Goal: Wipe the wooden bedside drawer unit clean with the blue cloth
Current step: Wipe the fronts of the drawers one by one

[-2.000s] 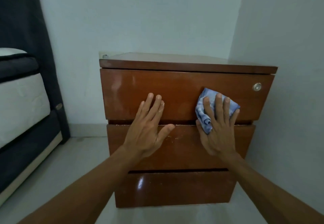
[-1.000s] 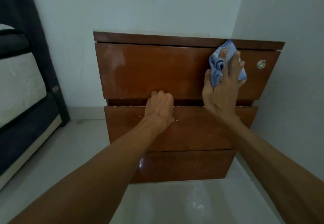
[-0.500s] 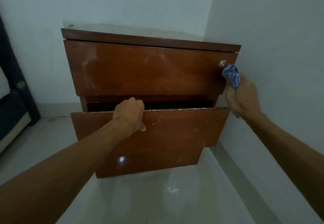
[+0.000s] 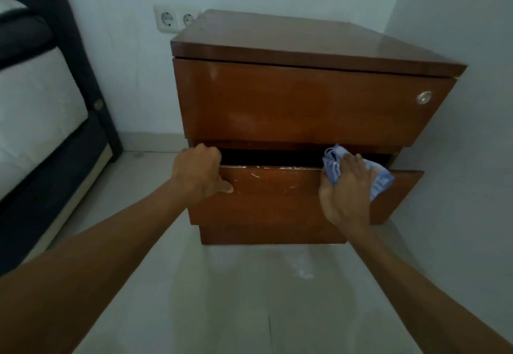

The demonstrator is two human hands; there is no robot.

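At the far left a bed (image 4: 39, 109) is cut off by the frame edge, its pale mattress side and dark padded frame only partly seen. A double wall socket (image 4: 177, 19) shows behind the glossy wooden drawer unit (image 4: 305, 98), which stands in the room's corner; its right-hand outlet is partly hidden by the unit's top. The left hand (image 4: 200, 172) is curled tight over the top left edge of the middle drawer (image 4: 277, 195), fingers hooked out of sight into the dark gap, thumb on the scratched front. Half a second ago it gripped nearer the drawer's middle. The drawer's inside is too dark to make out. The bottom drawer is mostly hidden beneath the pulled-out one. The right hand (image 4: 347, 190) lies spread, fingers loosely bent, pressing the crumpled blue cloth (image 4: 380, 180) onto the drawer's upper right edge; earlier the cloth was up by the round metal lock (image 4: 423, 97) on the top drawer.
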